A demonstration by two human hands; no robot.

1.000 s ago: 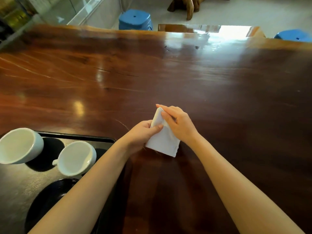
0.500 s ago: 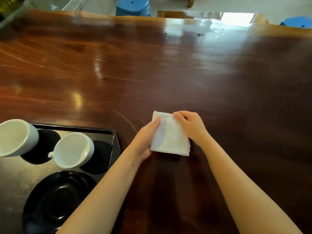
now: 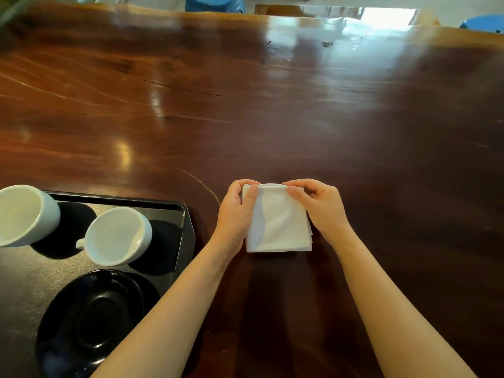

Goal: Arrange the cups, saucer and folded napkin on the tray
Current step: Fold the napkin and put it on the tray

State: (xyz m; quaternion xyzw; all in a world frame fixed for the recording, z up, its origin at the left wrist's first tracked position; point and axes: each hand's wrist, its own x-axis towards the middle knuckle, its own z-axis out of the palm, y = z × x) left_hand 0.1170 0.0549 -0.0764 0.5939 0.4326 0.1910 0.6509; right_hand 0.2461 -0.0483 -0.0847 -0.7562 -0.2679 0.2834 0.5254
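A white folded napkin (image 3: 281, 225) lies on the wooden table, right of the tray. My left hand (image 3: 237, 211) pinches its far left corner and my right hand (image 3: 319, 205) pinches its far right corner. The black tray (image 3: 188, 227) sits at the lower left. Two white cups stand on it: one (image 3: 24, 214) at the left edge of view, the other (image 3: 117, 236) nearer the tray's right rim with its handle pointing left. A black saucer (image 3: 92, 323) rests on the tray in front of the cups.
The dark glossy wooden table (image 3: 300, 105) stretches far ahead and to the right. Blue stools (image 3: 212, 2) stand beyond its far edge, another blue stool (image 3: 482, 23) at the top right.
The napkin, held tilted off the table a second ago, now lies flat and square. Both hands have shifted to its far corners. The view has tilted down.
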